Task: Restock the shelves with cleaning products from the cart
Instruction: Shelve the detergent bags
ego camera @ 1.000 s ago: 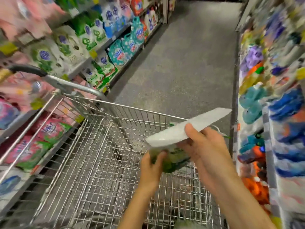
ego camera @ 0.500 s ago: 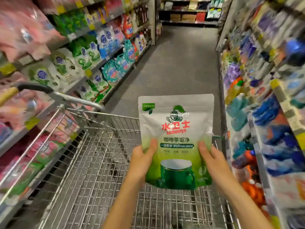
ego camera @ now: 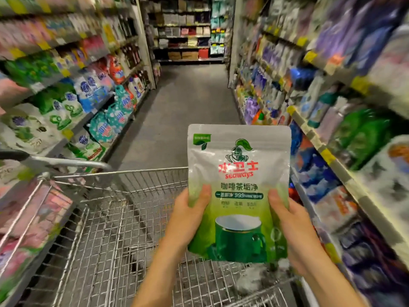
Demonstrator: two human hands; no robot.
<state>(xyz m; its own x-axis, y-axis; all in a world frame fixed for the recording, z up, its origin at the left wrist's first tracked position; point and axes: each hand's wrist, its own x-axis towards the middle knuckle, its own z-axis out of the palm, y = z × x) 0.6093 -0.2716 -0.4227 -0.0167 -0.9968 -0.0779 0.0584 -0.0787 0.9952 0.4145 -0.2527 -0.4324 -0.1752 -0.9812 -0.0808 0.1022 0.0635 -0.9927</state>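
At the bottom of the frame my left hand (ego camera: 188, 220) and right hand (ego camera: 294, 231) are apart, one on each side of the green and white pouch (ego camera: 239, 173). Each thumb lies on the front and the fingers curl behind. This is the same grip as half a second ago. A second ago the pouch was tipped flat with its white side up. Now it stands upright at lower centre, with the cup picture facing me, over the wire cart (ego camera: 132, 172). Low in the cart there is a pale blurry thing (ego camera: 250, 278), maybe another pack. The left shelves (ego camera: 73, 127) and right shelves (ego camera: 332, 160) are full of bags and bottles. I now see further along the grey floor (ego camera: 181, 103) to the far shelves (ego camera: 186, 29) at top centre.
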